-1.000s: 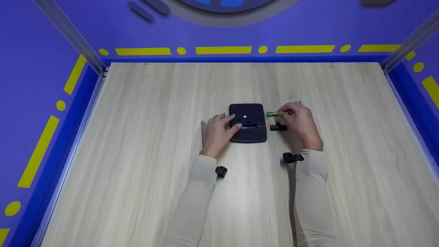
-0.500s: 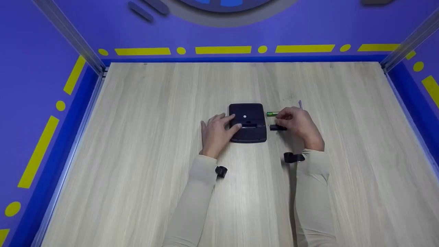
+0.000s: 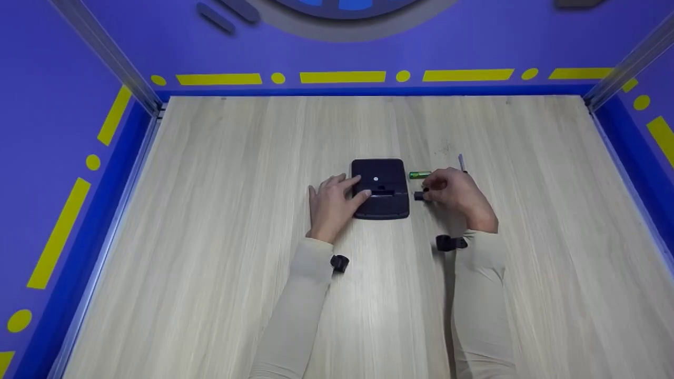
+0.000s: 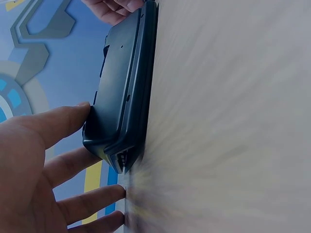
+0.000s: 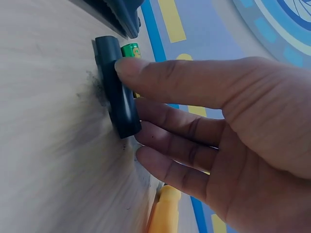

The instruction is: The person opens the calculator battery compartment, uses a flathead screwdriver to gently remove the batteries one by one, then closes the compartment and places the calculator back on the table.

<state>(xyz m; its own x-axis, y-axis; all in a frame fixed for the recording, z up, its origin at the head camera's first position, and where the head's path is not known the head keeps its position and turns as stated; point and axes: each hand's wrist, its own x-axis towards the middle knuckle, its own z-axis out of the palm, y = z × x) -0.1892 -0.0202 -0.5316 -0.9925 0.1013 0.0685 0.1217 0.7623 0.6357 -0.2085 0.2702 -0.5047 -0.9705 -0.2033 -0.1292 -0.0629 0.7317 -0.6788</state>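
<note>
A flat black device (image 3: 379, 173), like a calculator lying face down, shows a dark slot across its back. My left hand (image 3: 333, 208) rests at its left side. The thumb (image 4: 73, 119) presses on the device's back and the index finger touches its edge, both fairly straight. Just right of the device, my right hand (image 3: 459, 195) has thumb and fingertips on opposite sides of a small black cover (image 5: 116, 92), pinching it close to the table. A green battery (image 3: 419, 175) lies just beyond the cover, partly hidden by the thumb in the right wrist view.
Past the right hand, a thin grey-blue rod (image 3: 461, 162) pokes out. In the right wrist view a yellow handle (image 5: 165, 208) lies beyond the fingers. Dark specks (image 3: 445, 148) mark the wooden table (image 3: 237, 158). Blue panels (image 3: 337, 52) wall in the back and sides.
The right hand has let go of the green battery, which stays on the table, and has come slightly nearer to take hold of the black cover. Left hand and device are unmoved.
</note>
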